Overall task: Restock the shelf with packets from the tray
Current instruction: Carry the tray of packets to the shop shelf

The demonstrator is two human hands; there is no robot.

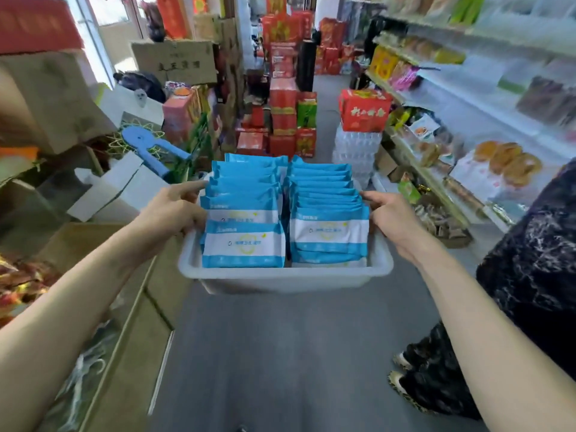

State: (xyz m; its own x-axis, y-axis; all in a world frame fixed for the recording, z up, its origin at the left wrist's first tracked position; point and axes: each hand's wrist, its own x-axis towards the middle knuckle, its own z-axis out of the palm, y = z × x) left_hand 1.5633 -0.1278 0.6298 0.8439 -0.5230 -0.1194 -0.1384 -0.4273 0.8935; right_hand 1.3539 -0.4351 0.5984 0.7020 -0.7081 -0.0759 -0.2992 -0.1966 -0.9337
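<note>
I carry a white plastic tray (280, 277) in front of me over the aisle floor. Two rows of several blue-and-white packets (244, 244) stand upright in it, filling it front to back. My left hand (174, 210) grips the tray's left rim, fingers curled over the edge beside the left row. On the opposite rim my right hand (394, 218) grips in the same way, next to the right row of packets (330, 232). A white shelf unit (486, 104) with snack bags and bread runs along the right side of the aisle.
Stacks of red gift boxes (283, 120) and a red carton on bottled-water packs (363, 110) stand ahead in the aisle. Cardboard boxes (50, 98) and a glass counter (103, 338) line the left. A person in dark patterned clothes (530, 275) stands close at my right.
</note>
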